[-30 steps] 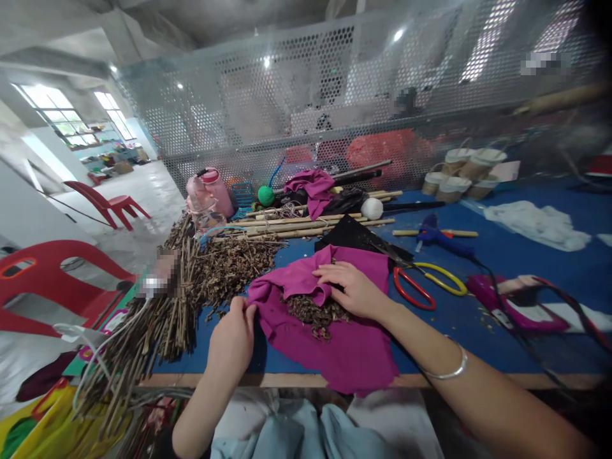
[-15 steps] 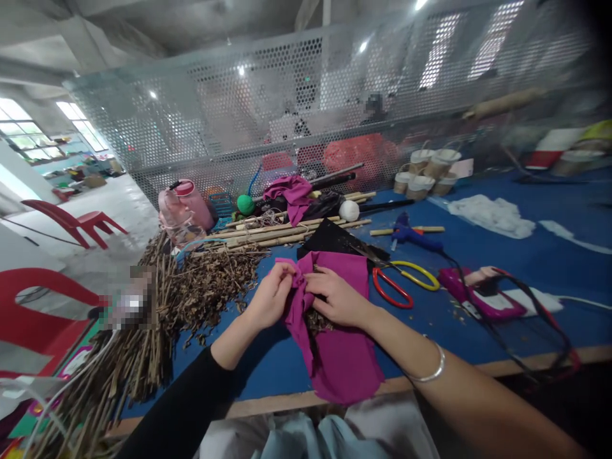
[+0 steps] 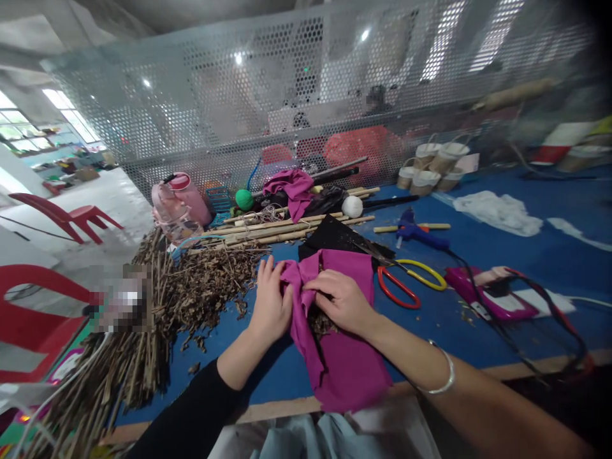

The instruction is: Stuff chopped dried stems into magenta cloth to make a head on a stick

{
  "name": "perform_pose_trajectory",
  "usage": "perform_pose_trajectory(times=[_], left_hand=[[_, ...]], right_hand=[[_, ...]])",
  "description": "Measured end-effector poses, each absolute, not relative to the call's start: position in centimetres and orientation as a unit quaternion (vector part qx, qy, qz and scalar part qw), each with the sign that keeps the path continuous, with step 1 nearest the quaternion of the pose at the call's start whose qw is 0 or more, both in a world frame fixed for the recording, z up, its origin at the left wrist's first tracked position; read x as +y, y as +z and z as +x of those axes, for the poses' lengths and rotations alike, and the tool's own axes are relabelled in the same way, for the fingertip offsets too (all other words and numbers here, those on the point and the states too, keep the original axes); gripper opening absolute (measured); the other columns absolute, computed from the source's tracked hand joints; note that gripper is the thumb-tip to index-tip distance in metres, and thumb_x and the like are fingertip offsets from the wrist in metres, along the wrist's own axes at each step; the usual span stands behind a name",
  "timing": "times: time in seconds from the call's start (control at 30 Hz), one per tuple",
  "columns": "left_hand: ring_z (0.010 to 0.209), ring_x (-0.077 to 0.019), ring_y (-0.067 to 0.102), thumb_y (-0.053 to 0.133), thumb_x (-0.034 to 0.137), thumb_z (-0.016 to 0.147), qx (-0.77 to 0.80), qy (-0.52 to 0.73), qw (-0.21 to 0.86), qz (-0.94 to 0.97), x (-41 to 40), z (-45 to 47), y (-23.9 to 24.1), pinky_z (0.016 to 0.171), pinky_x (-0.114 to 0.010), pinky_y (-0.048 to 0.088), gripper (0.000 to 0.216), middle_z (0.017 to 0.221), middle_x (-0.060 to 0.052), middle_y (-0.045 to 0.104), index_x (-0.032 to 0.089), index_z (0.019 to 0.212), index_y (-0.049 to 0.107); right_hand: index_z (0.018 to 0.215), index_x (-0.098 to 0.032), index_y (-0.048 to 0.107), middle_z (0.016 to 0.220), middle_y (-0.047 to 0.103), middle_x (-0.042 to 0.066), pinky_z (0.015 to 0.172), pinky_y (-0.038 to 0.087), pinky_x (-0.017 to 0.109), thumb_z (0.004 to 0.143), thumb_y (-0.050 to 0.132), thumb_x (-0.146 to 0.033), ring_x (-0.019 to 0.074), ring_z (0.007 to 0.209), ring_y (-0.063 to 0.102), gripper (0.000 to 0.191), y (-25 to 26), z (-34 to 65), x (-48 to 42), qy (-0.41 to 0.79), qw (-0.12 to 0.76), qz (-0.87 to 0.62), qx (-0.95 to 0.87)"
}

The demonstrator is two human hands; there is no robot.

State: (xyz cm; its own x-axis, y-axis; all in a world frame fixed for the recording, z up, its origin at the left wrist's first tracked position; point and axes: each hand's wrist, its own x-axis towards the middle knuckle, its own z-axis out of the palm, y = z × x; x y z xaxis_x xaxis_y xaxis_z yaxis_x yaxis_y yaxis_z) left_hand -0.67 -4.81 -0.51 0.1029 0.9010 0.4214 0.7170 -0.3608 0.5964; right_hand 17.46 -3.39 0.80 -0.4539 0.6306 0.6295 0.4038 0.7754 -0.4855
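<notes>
The purple cloth (image 3: 335, 344) lies just left of the red and yellow scissors (image 3: 406, 284), with dry brown bits (image 3: 320, 322) inside. The left hand (image 3: 271, 306) pinches its left edge, and the right hand (image 3: 342, 299) presses the fold. Best to keep both edges tight so no bits spill.

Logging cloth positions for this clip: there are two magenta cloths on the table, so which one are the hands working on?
The near magenta cloth, draped over the table's front edge; left hand and right hand bunch it. The far magenta cloth lies untouched on the sticks by the mesh.
</notes>
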Motion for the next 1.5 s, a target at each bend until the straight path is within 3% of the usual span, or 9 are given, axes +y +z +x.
perform_pose_trajectory(times=[0.1,0.2,0.33,0.47,0.6,0.77,0.93,1.2,1.5], left_hand=[[0.142,-0.0258,0.011,0.023,0.038,0.095,0.501,0.344,0.183,0.773,-5.2,-0.7,-0.6,0.114,-0.052,0.013,0.051,0.150,-0.014,0.028,0.014,0.137,0.038],[0.141,-0.0289,0.015,0.042,0.053,0.087,0.466,0.335,0.185,0.798,-5.5,-0.4,-0.2,0.113,-0.054,0.013,0.063,0.148,-0.015,0.031,0.015,0.138,0.037],[0.137,-0.0278,0.027,0.046,0.041,0.089,0.494,0.348,0.212,0.768,-5.4,-0.1,0.5,0.112,-0.053,0.015,0.050,0.138,-0.013,0.047,0.015,0.132,0.046],[0.122,-0.0235,0.050,0.041,0.029,0.091,0.491,0.435,0.317,0.685,-4.7,-0.3,0.4,0.107,-0.042,0.031,0.035,0.125,-0.008,0.060,0.019,0.118,0.060],[0.108,-0.0219,0.058,0.045,0.035,0.089,0.465,0.497,0.414,0.605,-4.1,-0.7,-0.2,0.098,-0.034,0.041,0.035,0.113,-0.007,0.067,0.017,0.113,0.064],[0.107,-0.0218,0.058,0.047,0.033,0.087,0.475,0.496,0.403,0.605,-4.1,-0.7,-0.2,0.098,-0.033,0.041,0.032,0.105,-0.007,0.068,0.016,0.105,0.067],[0.103,-0.0208,0.059,0.047,0.034,0.086,0.474,0.495,0.412,0.600,-4.1,-0.8,-0.1,0.095,-0.032,0.042,0.031,0.103,-0.006,0.068,0.016,0.102,0.067],[0.098,-0.0212,0.060,0.046,0.034,0.087,0.469,0.503,0.424,0.589,-3.8,-0.9,-0.4,0.093,-0.031,0.043,0.030,0.098,-0.006,0.069,0.015,0.099,0.067],[0.095,-0.0199,0.060,0.046,0.035,0.088,0.471,0.502,0.431,0.583,-4.0,-0.8,0.0,0.089,-0.029,0.043,0.033,0.101,-0.006,0.068,0.013,0.104,0.065]], right_hand=[[0.086,-0.020,0.066,0.077,0.068,0.004,0.069,0.044,0.032,0.083,0.051,-0.015,0.0175,0.072,0.059,0.016,0.7,17.0,-3.1,0.148,0.447,-0.338,-0.815],[0.084,-0.020,0.066,0.080,0.070,0.004,0.074,0.046,0.033,0.082,0.052,-0.015,0.0178,0.076,0.062,0.015,1.0,16.4,-2.8,0.174,0.440,-0.354,-0.807],[0.103,-0.020,0.060,0.094,0.070,0.005,0.076,0.050,0.030,0.086,0.046,-0.018,0.0165,0.084,0.064,0.022,2.6,17.1,-3.8,0.279,0.403,-0.359,-0.794],[0.129,-0.021,0.044,0.114,0.062,0.010,0.089,0.049,0.037,0.076,0.066,-0.036,0.0220,0.102,0.059,0.060,3.4,20.9,-8.0,0.275,0.291,-0.367,-0.840],[0.138,-0.025,0.041,0.147,0.035,0.016,0.107,0.023,0.060,0.059,0.079,-0.045,0.0392,0.135,0.027,0.089,0.7,24.7,-12.4,0.141,0.116,-0.343,-0.921],[0.131,-0.027,0.051,0.144,0.042,0.013,0.105,0.026,0.058,0.076,0.067,-0.044,0.0353,0.133,0.032,0.060,-2.6,25.6,-13.2,0.122,0.096,-0.357,-0.921],[0.126,-0.018,0.056,0.130,0.054,0.019,0.100,0.036,0.049,0.072,0.062,-0.063,0.0326,0.120,0.047,0.070,-1.5,25.0,-12.0,0.181,0.124,-0.356,-0.908],[0.101,-0.024,0.071,0.123,0.058,0.012,0.096,0.040,0.042,0.081,0.062,-0.044,0.0261,0.115,0.051,0.030,-0.2,24.7,-11.0,0.227,0.129,-0.327,-0.908],[0.108,-0.020,0.068,0.122,0.059,0.013,0.097,0.043,0.039,0.080,0.065,-0.036,0.0246,0.115,0.053,0.033,0.8,24.4,-10.2,0.262,0.113,-0.330,-0.900]])
